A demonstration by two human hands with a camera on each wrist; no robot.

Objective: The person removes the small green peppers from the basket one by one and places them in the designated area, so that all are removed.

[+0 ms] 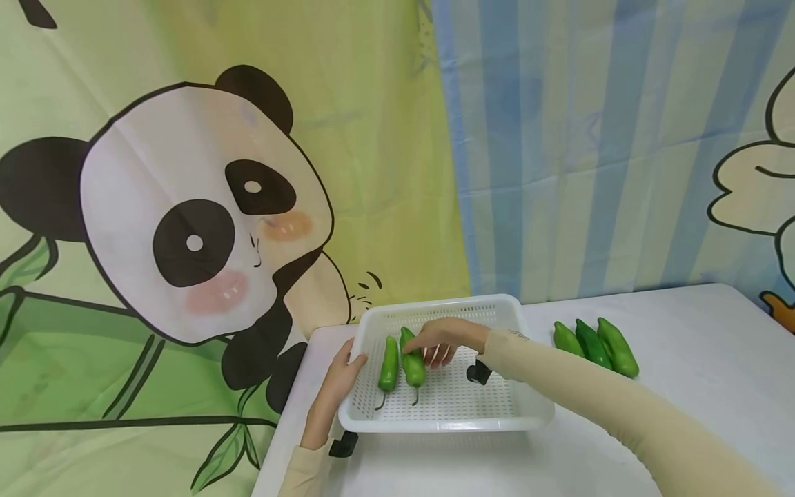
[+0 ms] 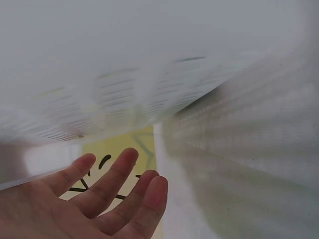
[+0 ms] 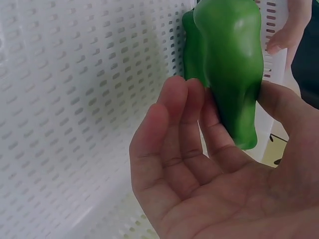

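Two peppers in a basket
Right hand pinches one; left hand, fingers loosely apart, touches the basket's side.

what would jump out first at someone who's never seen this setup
Most likely the big cartoon panda on the left of the backdrop, which dwarfs everything else in the head view. Next, the white basket on the table, with two green peppers inside, one pinched by the right hand. Three more green peppers lie together to the right of the basket.
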